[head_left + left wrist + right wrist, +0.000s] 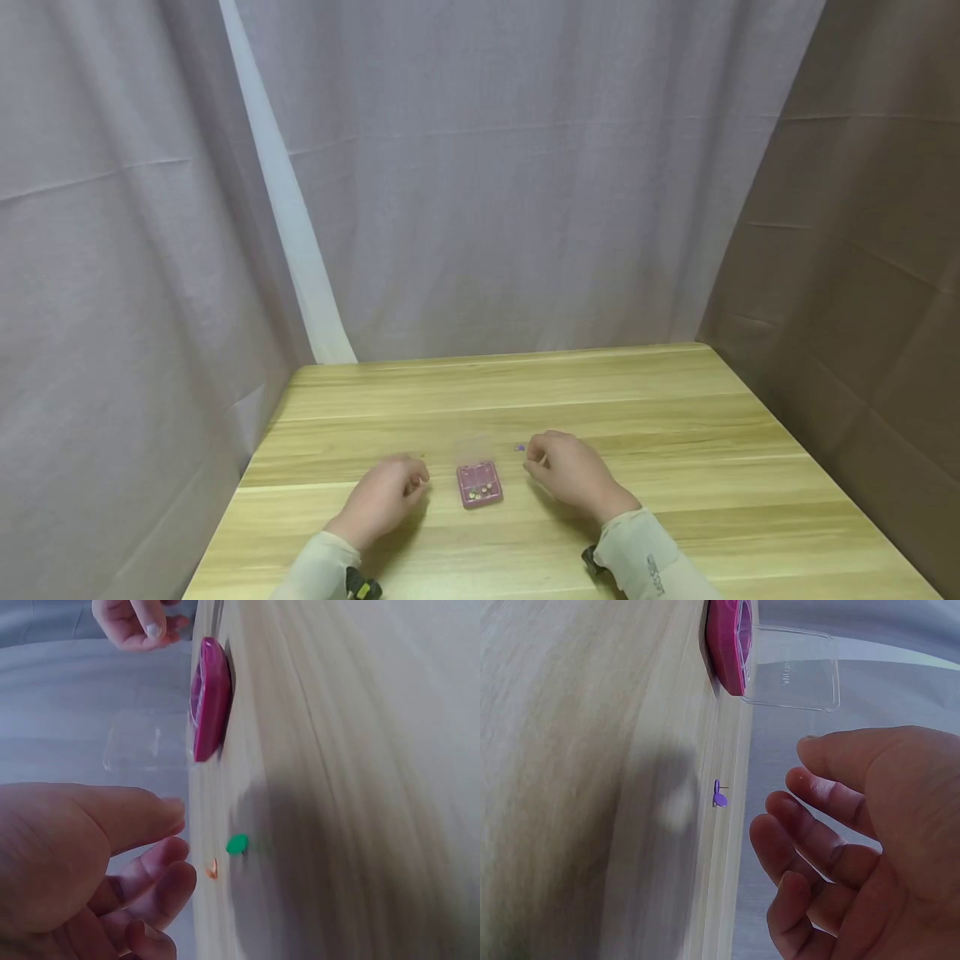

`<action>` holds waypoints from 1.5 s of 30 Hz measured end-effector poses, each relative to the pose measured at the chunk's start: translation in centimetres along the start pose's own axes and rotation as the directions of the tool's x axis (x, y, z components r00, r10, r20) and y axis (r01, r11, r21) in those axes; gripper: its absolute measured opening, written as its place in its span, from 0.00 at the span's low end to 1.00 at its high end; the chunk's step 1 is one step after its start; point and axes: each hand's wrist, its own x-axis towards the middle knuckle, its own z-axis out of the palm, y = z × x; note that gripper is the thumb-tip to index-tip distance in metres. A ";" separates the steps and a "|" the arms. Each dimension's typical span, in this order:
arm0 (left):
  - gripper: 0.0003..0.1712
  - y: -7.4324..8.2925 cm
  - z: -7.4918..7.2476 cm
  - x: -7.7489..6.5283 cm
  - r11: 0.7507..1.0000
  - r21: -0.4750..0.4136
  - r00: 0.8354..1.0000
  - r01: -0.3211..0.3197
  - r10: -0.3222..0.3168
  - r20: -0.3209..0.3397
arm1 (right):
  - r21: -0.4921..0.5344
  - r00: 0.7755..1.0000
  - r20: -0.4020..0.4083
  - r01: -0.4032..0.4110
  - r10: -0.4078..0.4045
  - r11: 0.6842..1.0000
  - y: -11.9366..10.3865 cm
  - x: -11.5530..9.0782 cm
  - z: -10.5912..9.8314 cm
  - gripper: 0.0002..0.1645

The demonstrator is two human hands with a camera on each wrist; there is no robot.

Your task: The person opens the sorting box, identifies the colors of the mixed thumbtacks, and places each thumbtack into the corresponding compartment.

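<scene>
A small pink box (463,493) with a clear raised lid (791,667) sits between the hands, several small pieces in its compartments. My left hand (384,497) hovers left of it, fingers loosely curled, nothing visible between thumb and fingertips. Near those fingertips, a green thumbtack (238,844) and a small orange piece (213,869) lie on the table. My right hand (572,472) is on the box's other side, thumb and fingers apart and holding nothing. Two purple thumbtacks (720,799) lie close together on the wood near its fingertips.
The light wooden table (600,392) spreads around the box and the hands. Grey curtains (510,208) hang behind it and along both sides, with a pale gap at the back left. Each forearm has a light sleeve (651,550) and a dark wrist strap.
</scene>
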 end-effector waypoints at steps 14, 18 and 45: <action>0.05 -0.8 -0.5 -1.2 0.997 0.009 0.996 0.073 -0.073 0.050 | 0.001 1.000 0.006 -0.015 0.015 1.000 0.2 0.0 0.3 0.07; 0.06 -1.0 -0.3 -1.2 0.998 -0.003 0.995 0.068 -0.068 0.071 | 0.001 1.000 0.014 -0.019 0.019 1.000 0.0 0.0 0.2 0.07; 0.09 -1.7 0.4 -0.8 1.000 -0.010 0.998 0.020 -0.020 0.056 | -0.001 1.000 0.015 -0.018 0.018 1.000 0.1 -0.1 0.6 0.09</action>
